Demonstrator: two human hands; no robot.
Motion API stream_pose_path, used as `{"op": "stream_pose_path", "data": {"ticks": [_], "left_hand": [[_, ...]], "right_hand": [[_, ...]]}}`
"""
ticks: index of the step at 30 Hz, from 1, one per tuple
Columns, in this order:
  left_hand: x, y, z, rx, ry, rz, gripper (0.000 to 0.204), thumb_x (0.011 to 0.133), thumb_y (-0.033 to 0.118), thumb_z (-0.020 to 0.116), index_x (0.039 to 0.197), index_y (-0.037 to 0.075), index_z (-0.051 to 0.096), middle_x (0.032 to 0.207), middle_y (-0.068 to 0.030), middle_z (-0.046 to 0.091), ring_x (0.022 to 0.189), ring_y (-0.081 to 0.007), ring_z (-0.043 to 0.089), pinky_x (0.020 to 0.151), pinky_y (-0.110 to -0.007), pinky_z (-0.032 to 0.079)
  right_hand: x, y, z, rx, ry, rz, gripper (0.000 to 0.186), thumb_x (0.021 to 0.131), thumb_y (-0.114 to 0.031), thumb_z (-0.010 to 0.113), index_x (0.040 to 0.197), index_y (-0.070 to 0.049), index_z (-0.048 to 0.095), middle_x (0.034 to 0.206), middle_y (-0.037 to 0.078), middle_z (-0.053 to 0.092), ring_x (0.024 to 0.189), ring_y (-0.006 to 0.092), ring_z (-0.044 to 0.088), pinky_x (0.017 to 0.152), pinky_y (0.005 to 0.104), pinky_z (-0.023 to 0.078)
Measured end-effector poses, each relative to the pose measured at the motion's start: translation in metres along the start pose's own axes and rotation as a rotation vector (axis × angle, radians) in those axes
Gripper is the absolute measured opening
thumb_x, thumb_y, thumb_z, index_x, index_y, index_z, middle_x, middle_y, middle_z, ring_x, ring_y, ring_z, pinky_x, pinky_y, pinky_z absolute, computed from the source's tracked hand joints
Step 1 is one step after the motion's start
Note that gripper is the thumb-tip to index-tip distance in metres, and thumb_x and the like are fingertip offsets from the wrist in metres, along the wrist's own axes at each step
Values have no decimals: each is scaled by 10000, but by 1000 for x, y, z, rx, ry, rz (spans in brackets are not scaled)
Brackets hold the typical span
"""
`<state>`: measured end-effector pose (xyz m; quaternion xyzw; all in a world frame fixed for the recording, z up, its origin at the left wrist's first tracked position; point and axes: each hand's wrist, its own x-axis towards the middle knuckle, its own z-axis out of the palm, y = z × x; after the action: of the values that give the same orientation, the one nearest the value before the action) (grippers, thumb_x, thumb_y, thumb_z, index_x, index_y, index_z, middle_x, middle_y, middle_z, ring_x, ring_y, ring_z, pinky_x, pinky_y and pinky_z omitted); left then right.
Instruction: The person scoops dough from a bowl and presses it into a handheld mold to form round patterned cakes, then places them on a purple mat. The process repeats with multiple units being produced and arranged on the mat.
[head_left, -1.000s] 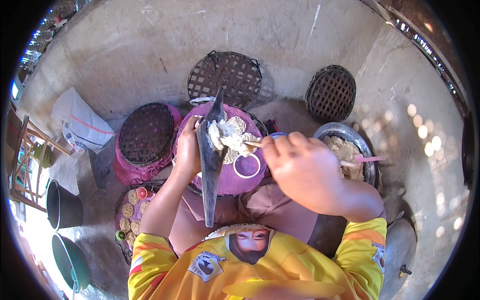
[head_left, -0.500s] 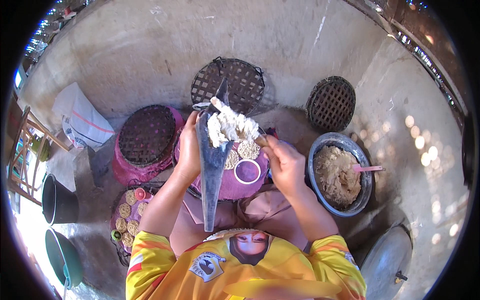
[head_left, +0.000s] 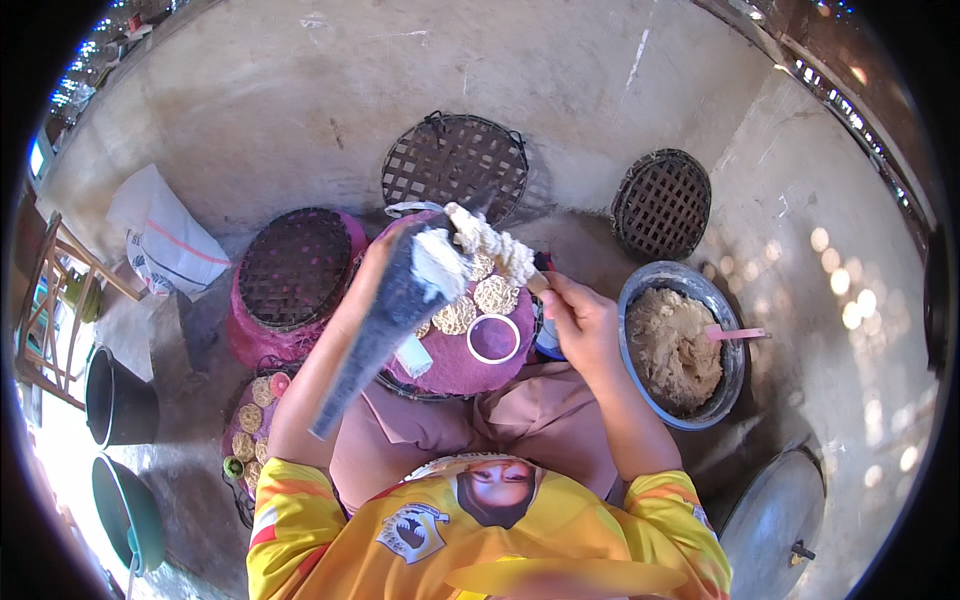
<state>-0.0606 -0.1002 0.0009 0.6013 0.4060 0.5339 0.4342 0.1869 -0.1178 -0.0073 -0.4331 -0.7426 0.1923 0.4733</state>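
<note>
My left hand is wrapped round a long dark press, tilted with its narrow end toward my left arm. A lump of white dough sits in the press's opening. A short wooden stick is gripped in my right hand, with more pale dough clinging along it beside the press. Below both hands, several noodle-like discs and a white ring lie on a purple cloth-covered round. The press partly hides my left fingers.
On the right stands a basin of dough with a pink handle in it. Woven trays lean at the wall. Left are another covered basket, a tray of discs, buckets and a white sack.
The press has tilted, its narrow end swinging left. My right hand has moved slightly right with the stick and its dough, away from the lump that stays in the press.
</note>
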Motion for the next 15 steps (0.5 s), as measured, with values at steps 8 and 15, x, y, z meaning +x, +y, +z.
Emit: {"op": "stream_pose_path", "data": {"ticks": [8,15], "left_hand": [[6,0,10,-545,220,-298,411,754,39,663,1141,-11,530,1005,-48,599,921,-97,554,787,-234,467],[-5,35,-2,-429,-17,59,272,622,8,682,885,6,617,843,-101,616,822,-209,591,758,-321,465]], "right_hand": [[-33,2,-20,-151,-87,-211,148,801,-134,644,923,-49,656,743,118,649,609,262,634,523,330,486],[-68,55,-148,-607,-23,555,199,821,-183,635,990,-86,676,864,124,672,739,257,656,669,340,507]]}}
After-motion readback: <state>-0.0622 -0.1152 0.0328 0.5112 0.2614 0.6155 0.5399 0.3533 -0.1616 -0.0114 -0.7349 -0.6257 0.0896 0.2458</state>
